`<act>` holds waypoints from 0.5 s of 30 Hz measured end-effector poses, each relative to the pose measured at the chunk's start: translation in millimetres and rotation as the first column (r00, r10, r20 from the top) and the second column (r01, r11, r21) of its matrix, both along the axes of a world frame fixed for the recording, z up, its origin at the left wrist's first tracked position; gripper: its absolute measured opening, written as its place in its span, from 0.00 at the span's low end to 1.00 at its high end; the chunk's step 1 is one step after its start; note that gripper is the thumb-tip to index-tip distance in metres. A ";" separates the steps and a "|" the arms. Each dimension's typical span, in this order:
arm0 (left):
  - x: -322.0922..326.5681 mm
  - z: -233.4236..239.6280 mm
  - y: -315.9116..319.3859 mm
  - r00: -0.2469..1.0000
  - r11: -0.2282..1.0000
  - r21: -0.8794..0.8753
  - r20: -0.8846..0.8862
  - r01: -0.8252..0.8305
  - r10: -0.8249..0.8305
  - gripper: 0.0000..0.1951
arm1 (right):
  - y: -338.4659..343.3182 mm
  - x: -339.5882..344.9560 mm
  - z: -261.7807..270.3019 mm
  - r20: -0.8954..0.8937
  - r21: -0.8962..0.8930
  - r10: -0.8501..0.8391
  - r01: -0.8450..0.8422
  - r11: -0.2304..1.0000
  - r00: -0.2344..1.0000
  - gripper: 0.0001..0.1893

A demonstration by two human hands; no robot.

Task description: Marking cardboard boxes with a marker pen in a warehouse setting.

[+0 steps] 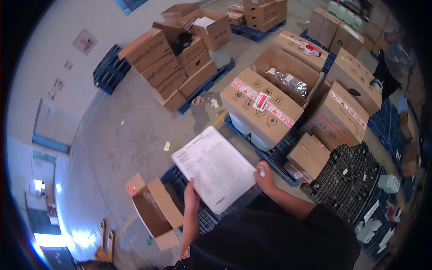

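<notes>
A thick sheaf of printed paper sheets is held out in front of my body, tilted, with lines of text on its top page. My left hand grips its lower left edge, thumb on top. At the right corner, my right hand is closed around the edge and also holds a marker-like stick, its pale end showing. Whether a board lies behind the paper cannot be seen. Below the sheets, part of a blue plastic pallet shows, and an open cardboard box stands to the left of my left hand.
A taped carton rests on white jugs at the right. Behind it, an open carton holds clear plastic bottles. Stacked boxes stand on a pallet farther off. A black pallet lies at right, and pallet-jack forks at lower left.
</notes>
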State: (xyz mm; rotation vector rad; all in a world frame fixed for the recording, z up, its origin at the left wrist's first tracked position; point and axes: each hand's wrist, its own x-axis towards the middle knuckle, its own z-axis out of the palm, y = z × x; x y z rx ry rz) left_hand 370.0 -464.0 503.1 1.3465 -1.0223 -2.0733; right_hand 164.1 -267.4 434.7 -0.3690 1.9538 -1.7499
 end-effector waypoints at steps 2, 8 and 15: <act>-37.2 -25.8 -27.1 0.933 0.957 -0.057 0.249 0.284 -0.262 0.22 | -1.1 -24.7 -24.9 -0.219 0.023 -0.185 0.195 0.981 0.958 0.11; -132.7 -24.7 -78.6 0.785 0.804 -0.020 0.232 0.594 -0.574 0.18 | -36.4 -100.4 -71.5 -0.299 0.190 -0.572 0.635 0.749 0.764 0.11; -224.3 -38.5 -144.9 0.620 0.633 -0.050 0.276 0.773 -0.735 0.15 | -85.4 -179.7 -160.6 -0.408 0.368 -0.774 0.863 0.347 0.485 0.14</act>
